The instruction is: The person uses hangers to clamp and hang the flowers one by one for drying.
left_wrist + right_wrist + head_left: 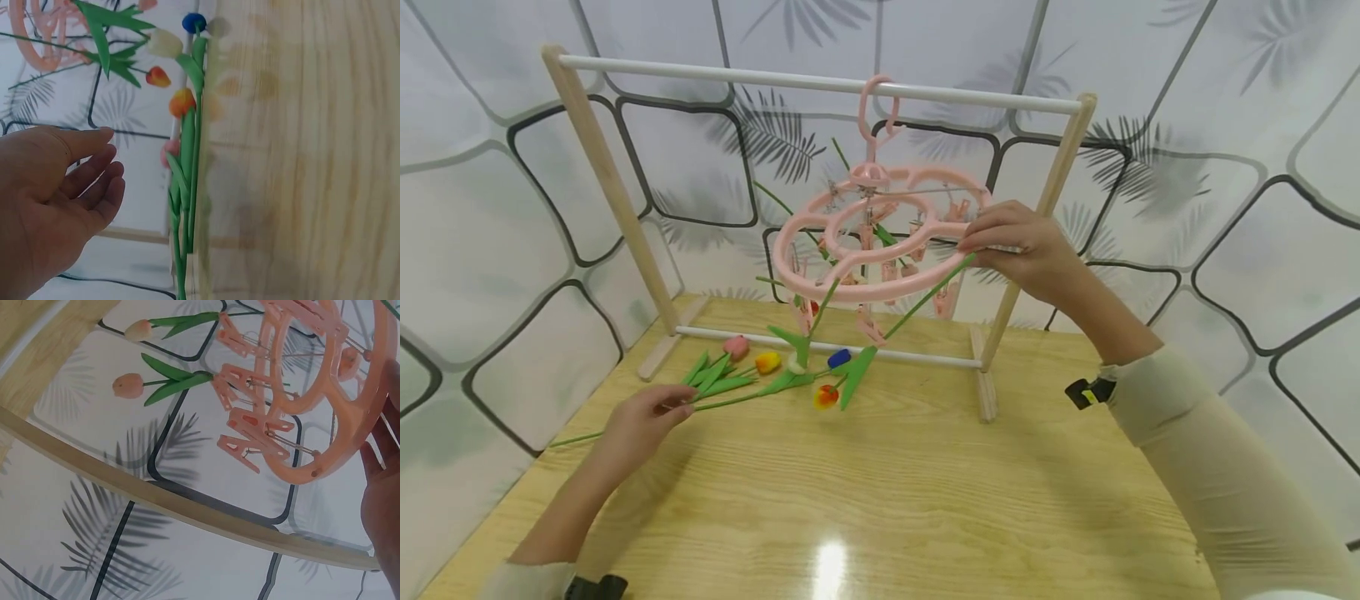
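Observation:
A round pink clip hanger [880,292] hangs by its hook from a white rail. My right hand [1018,246] grips the right side of its rim, fingers above and thumb below. Artificial tulips hang head down from its clips, among them a white tulip [797,362] and an orange-red tulip [827,397]; a pale pink tulip [128,386] shows in the right wrist view. Several more lie on the table, including a pink tulip [736,347] and a yellow tulip [767,362]. Beside their stems is my left hand [640,425], loosely bent; the left wrist view shows nothing in it.
The rail [700,72] belongs to a stand with wooden legs [617,192] and a low white crossbar [917,357]. A blue tulip [838,358] lies by that bar. Patterned curtain [1225,208] surrounds the wooden table [887,483].

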`<act>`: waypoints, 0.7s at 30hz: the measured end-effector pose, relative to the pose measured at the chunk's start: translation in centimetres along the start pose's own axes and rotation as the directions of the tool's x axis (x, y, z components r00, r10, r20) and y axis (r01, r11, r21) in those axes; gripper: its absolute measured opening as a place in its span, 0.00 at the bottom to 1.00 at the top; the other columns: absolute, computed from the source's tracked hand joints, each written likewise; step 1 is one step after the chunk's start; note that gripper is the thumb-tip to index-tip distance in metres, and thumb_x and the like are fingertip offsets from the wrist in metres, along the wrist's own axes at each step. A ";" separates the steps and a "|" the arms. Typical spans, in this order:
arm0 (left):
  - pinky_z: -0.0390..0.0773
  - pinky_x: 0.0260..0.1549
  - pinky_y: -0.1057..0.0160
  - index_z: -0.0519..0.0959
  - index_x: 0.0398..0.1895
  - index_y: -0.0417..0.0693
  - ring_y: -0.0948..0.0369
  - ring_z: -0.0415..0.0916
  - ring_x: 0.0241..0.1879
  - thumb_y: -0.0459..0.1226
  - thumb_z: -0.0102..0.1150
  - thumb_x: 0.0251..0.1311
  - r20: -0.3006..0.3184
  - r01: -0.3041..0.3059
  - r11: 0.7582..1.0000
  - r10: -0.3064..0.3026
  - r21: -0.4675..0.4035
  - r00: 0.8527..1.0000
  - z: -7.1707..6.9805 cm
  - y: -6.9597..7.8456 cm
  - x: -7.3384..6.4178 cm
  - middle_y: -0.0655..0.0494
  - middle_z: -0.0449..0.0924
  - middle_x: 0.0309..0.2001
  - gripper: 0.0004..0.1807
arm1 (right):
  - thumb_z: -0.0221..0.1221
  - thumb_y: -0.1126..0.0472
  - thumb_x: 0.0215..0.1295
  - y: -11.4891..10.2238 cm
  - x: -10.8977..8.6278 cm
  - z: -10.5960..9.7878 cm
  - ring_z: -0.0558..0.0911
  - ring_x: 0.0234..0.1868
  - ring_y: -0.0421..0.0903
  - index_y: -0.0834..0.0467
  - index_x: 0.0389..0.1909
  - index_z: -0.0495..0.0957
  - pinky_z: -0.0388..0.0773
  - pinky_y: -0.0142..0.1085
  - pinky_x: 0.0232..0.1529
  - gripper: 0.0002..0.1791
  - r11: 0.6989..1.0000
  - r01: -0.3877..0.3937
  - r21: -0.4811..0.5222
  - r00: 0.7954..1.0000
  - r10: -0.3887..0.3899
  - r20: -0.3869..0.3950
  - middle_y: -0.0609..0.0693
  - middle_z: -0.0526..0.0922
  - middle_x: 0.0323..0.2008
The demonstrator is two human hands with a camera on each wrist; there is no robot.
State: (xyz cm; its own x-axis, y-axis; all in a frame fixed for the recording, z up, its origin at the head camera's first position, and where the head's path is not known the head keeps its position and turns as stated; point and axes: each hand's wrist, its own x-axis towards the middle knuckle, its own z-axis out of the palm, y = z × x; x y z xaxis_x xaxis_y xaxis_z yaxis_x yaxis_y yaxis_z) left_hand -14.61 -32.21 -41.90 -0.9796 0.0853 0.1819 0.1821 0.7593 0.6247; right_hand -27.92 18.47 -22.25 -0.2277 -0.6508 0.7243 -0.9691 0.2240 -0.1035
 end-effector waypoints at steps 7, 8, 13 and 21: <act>0.82 0.38 0.52 0.76 0.61 0.33 0.40 0.79 0.49 0.36 0.57 0.72 0.046 0.037 0.999 -0.038 0.032 0.998 -0.9 -2.7 0.9 0.33 0.80 0.54 0.20 | 0.68 0.65 0.61 -1.1 0.7 0.7 0.79 0.52 0.49 0.65 0.38 0.88 0.71 0.33 0.63 0.07 0.997 0.067 0.030 0.997 -0.066 -0.036 0.59 0.86 0.40; 0.82 0.38 0.51 0.75 0.62 0.32 0.38 0.78 0.50 0.36 0.57 0.72 0.059 0.051 0.998 -0.053 0.030 0.997 -1.0 -3.1 0.9 0.31 0.79 0.55 0.21 | 0.68 0.64 0.62 -1.3 0.8 0.8 0.79 0.51 0.50 0.65 0.38 0.88 0.71 0.32 0.62 0.08 0.996 0.079 0.033 0.996 -0.078 -0.043 0.59 0.86 0.40; 0.82 0.36 0.54 0.73 0.63 0.31 0.36 0.77 0.52 0.39 0.54 0.75 0.080 0.119 0.992 -0.122 0.033 0.989 -1.3 -5.1 0.6 0.29 0.78 0.56 0.23 | 0.66 0.63 0.64 -2.2 1.5 1.4 0.78 0.46 0.53 0.64 0.38 0.88 0.71 0.33 0.58 0.08 0.988 0.137 0.065 0.990 -0.134 -0.050 0.59 0.86 0.38; 0.79 0.34 0.59 0.75 0.59 0.27 0.36 0.78 0.49 0.35 0.56 0.72 0.052 0.153 0.985 -0.157 0.075 0.986 -1.4 -6.6 0.5 0.29 0.80 0.52 0.20 | 0.71 0.72 0.55 -3.3 2.2 2.1 0.81 0.46 0.49 0.65 0.41 0.88 0.72 0.31 0.54 0.11 0.989 0.136 0.052 0.990 -0.137 0.016 0.56 0.86 0.40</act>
State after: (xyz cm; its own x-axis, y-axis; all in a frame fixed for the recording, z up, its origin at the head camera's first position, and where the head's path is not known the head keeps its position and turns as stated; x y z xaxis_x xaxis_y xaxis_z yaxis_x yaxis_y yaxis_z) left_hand -16.17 -38.13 -44.89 -0.9991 -0.0020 0.0420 0.0230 0.8099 0.5861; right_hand -25.45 14.75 -21.77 -0.0947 -0.6868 0.7207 -0.9946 0.0954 -0.0398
